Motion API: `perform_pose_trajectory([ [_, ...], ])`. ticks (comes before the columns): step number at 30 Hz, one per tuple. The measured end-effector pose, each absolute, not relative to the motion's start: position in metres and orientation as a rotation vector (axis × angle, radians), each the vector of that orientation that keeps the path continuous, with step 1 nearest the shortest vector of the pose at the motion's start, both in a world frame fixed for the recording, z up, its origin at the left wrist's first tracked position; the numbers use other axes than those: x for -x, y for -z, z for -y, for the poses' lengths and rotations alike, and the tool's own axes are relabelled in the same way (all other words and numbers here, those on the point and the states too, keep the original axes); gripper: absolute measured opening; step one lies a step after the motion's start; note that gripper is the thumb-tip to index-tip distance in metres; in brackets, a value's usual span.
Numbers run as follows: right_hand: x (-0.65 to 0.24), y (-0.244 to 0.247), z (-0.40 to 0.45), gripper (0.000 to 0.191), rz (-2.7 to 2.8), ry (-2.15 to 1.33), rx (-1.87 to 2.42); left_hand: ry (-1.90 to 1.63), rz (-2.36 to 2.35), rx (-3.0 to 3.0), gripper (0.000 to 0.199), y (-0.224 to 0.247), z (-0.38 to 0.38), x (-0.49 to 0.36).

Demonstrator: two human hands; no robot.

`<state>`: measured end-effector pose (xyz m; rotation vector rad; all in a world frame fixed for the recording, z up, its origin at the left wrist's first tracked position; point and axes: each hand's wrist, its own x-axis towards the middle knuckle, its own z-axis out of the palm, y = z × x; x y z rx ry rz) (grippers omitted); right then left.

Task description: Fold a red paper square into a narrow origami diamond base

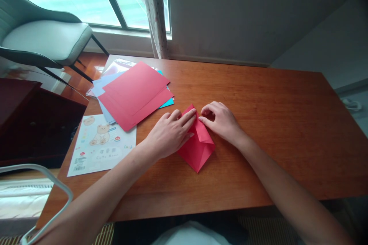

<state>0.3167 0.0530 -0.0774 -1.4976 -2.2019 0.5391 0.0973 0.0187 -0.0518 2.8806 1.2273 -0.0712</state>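
A piece of folded red paper [198, 152] lies on the wooden table in a kite-like shape, with creases and a raised flap on its right side. My left hand [174, 132] rests across its upper left part, fingers stretched out and pressing it to the tabletop. At the upper right edge of the paper, my right hand [221, 120] is curled, thumb and forefinger brought together in a pinch at the fold. The exact contact of those fingertips is small and partly hidden.
Left of my hands, red sheets [138, 92] lie over pale and blue paper. Nearer me is a white sheet printed with bears [100, 147]. The wooden table [273, 130] extends right. A grey chair [48, 40] stands by the window, and a white curved tube [57, 182] is at lower left.
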Motion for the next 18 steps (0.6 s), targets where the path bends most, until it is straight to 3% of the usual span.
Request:
perform_pose_trajectory([
  [18,-0.297,0.082,-0.069,0.021,2.140,-0.349,1.677,0.015,-1.276,-2.840,0.048,0.053,-0.018,-0.097],
])
